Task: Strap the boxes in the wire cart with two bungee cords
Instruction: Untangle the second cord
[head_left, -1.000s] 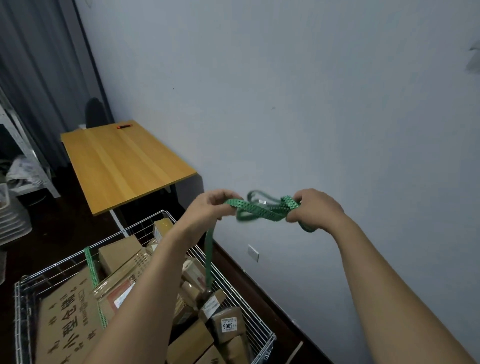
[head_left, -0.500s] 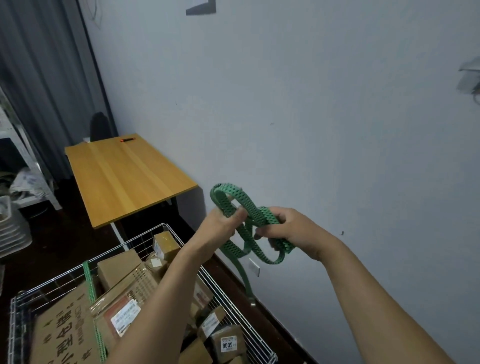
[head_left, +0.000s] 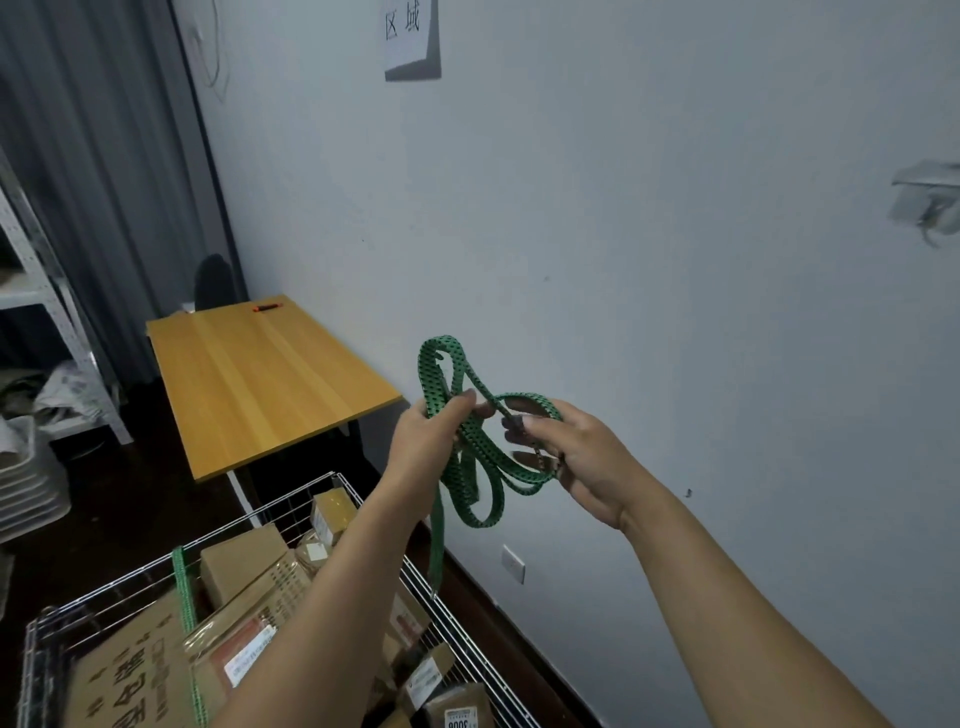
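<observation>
2 raised hands (head_left: 431, 441) pinch looped cord (head_left: 470, 467).

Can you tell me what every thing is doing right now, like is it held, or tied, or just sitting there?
Green bungee cord: held up in loose loops, one end dangling.
Left hand: closed on the cord.
Right hand: closed on the cord.
Second green cord: already stretched over the boxes.
Boxes: piled in the cart.
Wire cart: full, standing by the wall.
Wooden table: standing, a pen on it.

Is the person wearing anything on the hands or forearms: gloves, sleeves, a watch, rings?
Nothing shows. The left hand and right hand are gloveless, both forearms are uncovered to the frame edge, and no watch, band or ring is visible.
</observation>
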